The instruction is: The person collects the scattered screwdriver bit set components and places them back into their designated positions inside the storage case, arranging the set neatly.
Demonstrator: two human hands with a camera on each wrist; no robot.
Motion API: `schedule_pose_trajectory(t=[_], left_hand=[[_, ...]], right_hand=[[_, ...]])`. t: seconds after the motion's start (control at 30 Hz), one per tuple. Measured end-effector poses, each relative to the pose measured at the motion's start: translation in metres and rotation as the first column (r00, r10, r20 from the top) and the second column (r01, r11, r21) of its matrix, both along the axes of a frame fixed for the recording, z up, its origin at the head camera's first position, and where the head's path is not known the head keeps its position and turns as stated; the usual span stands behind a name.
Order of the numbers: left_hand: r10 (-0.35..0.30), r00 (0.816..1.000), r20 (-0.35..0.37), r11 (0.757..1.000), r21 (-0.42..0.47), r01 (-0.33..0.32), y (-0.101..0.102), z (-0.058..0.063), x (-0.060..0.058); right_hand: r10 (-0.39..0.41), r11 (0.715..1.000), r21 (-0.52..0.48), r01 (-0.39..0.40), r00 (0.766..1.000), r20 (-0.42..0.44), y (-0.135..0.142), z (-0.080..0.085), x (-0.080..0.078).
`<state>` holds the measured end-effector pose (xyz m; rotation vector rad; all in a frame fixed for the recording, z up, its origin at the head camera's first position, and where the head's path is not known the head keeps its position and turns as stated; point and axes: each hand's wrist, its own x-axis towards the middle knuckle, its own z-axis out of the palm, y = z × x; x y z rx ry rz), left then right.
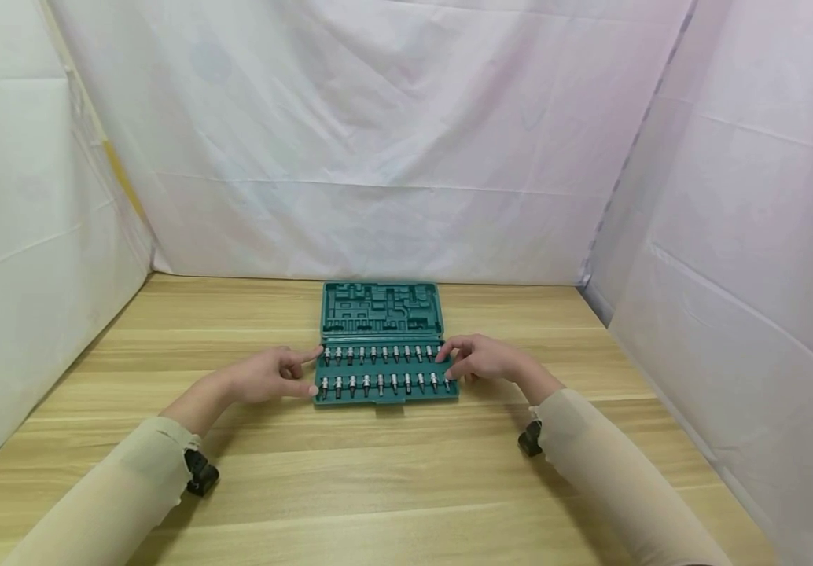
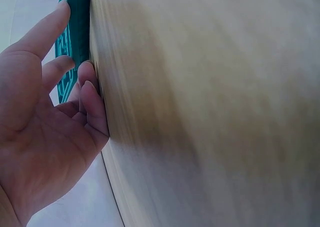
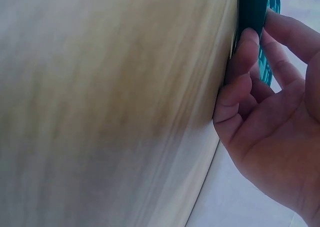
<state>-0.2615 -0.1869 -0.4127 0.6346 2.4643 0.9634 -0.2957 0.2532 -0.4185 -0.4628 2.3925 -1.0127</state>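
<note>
A green plastic bit socket case [image 1: 384, 369] lies unfolded on the table. Two rows of silver bit sockets [image 1: 380, 384] with dark tips fill its near half. Its raised far half, the lid [image 1: 381, 306], shows moulded recesses. At the left edge, my left hand [image 1: 270, 375] touches the case with its extended index finger and thumb; the other fingers bend toward the palm. My right hand [image 1: 480, 358] reaches over the right edge, thumb and index finger on the case near the end sockets. In the right wrist view, its remaining fingers curl beside the green side wall [image 3: 251, 9].
The wood-grain table [image 1: 378, 487] extends around the case. White sheets hang behind it [image 1: 378, 157] and along both sides. Each forearm wears a pale sleeve, with a small black device [image 1: 200, 472] at the left wrist and another [image 1: 530, 439] at the right.
</note>
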Motion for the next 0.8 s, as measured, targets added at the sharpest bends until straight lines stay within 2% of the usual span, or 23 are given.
schedule_pose_trajectory(t=[0.23,0.4,0.57,0.8], left_hand=[[0.003,1.0,0.011,1.0,0.001,-0.003,0.001,0.0,0.001],[-0.007,1.0,0.03,1.0,0.019,0.006,0.001,0.0,0.0],[-0.003,1.0,0.023,1.0,0.008,0.003,0.001,0.002,-0.001],[0.0,1.0,0.031,1.0,0.008,0.0,0.0,0.002,0.0]], right_hand=[[0.027,1.0,-0.012,-0.028,0.999,-0.017,0.007,-0.003,0.0],[0.036,0.999,-0.008,-0.037,0.998,-0.057,0.013,0.004,-0.004],[-0.058,0.997,-0.061,0.05,0.989,-0.138,0.015,0.016,-0.019],[-0.215,0.967,-0.17,0.192,0.968,-0.128,0.012,0.016,-0.048]])
